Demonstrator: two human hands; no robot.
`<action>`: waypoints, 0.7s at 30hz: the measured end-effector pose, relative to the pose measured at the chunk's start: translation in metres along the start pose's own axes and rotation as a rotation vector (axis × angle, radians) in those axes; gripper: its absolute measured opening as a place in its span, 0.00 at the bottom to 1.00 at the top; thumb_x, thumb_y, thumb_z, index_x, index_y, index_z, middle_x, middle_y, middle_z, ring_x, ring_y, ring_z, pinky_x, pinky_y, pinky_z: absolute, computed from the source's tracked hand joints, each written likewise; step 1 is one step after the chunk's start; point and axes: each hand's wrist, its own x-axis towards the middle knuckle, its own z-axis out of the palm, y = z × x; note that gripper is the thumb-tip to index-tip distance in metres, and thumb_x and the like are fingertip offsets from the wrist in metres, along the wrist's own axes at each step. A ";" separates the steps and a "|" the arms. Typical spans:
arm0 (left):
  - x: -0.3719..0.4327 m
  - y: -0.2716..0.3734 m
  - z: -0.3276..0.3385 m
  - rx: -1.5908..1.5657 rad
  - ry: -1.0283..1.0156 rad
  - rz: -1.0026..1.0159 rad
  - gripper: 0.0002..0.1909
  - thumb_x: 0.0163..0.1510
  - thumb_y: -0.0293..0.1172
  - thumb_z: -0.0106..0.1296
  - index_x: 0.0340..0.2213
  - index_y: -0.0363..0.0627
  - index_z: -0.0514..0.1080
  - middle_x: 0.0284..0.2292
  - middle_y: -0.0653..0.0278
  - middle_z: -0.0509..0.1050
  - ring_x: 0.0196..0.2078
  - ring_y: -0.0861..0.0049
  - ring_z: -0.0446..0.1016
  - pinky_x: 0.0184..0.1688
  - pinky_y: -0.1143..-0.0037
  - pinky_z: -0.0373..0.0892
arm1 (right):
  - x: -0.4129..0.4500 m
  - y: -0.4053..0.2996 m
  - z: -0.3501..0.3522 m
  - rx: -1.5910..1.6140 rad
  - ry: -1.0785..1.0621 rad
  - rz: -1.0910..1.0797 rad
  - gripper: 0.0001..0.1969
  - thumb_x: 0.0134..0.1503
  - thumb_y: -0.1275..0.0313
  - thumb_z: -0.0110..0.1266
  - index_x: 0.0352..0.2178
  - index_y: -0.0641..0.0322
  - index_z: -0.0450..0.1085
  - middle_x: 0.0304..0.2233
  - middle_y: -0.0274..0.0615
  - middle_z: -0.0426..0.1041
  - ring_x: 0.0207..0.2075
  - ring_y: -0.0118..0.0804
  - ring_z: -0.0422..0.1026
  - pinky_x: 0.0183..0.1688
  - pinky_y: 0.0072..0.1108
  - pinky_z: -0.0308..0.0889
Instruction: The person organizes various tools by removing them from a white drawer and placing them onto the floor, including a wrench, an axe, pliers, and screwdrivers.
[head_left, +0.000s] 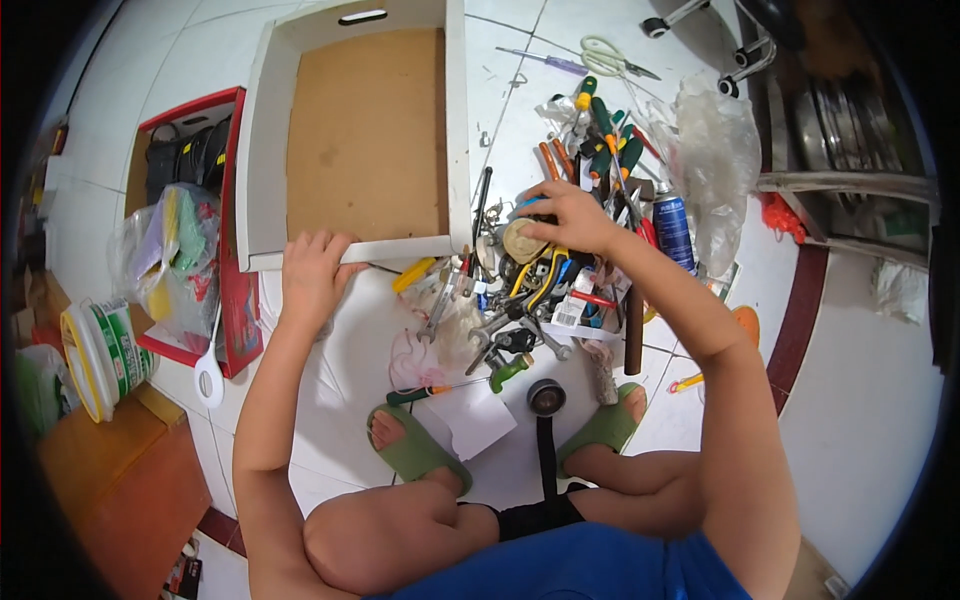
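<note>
My left hand (315, 270) grips the near wall of a white cardboard box (352, 251) with a bare brown bottom, fingers over its rim. My right hand (566, 217) reaches into a heap of tools, its thumb on a round beige roll (523, 240) and its fingers by a blue item; whether it grips the roll is unclear. Beside that hand lie yellow-and-black plier handles (551, 277) and a blue spray can (673, 229). Open-end wrenches (442, 304) and a green-handled tool (510, 373) are at the near side of the heap. Green-and-orange screwdrivers (604, 124) lie at its far side.
Left of the box is a red carton (244, 315) with bagged items; a white-and-green bucket (112, 360) stands nearby. Scissors (604, 58) and a purple-handled screwdriver (562, 64) lie beyond the heap. Plastic bags (716, 165) flank its right. A tape roll (546, 397) lies between my feet.
</note>
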 end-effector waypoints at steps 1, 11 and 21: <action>-0.004 0.001 -0.003 -0.006 -0.012 -0.007 0.16 0.44 0.41 0.58 0.35 0.49 0.72 0.31 0.63 0.70 0.36 0.64 0.66 0.38 0.69 0.61 | -0.005 0.000 -0.003 0.096 -0.030 0.084 0.19 0.49 0.55 0.56 0.38 0.55 0.75 0.43 0.41 0.70 0.46 0.41 0.69 0.49 0.27 0.64; -0.011 0.009 -0.023 -0.130 -0.127 -0.019 0.14 0.43 0.27 0.57 0.36 0.45 0.72 0.32 0.62 0.72 0.39 0.61 0.67 0.43 0.67 0.63 | 0.000 -0.045 0.031 -0.360 0.074 -0.150 0.29 0.37 0.66 0.65 0.45 0.50 0.68 0.49 0.41 0.64 0.53 0.44 0.62 0.56 0.48 0.51; -0.029 0.042 -0.059 -0.175 -0.512 -0.124 0.16 0.41 0.29 0.61 0.35 0.44 0.73 0.31 0.57 0.74 0.38 0.59 0.71 0.41 0.66 0.67 | 0.027 -0.047 -0.058 0.421 0.419 0.637 0.24 0.49 0.50 0.56 0.35 0.61 0.74 0.31 0.46 0.75 0.32 0.39 0.75 0.39 0.25 0.68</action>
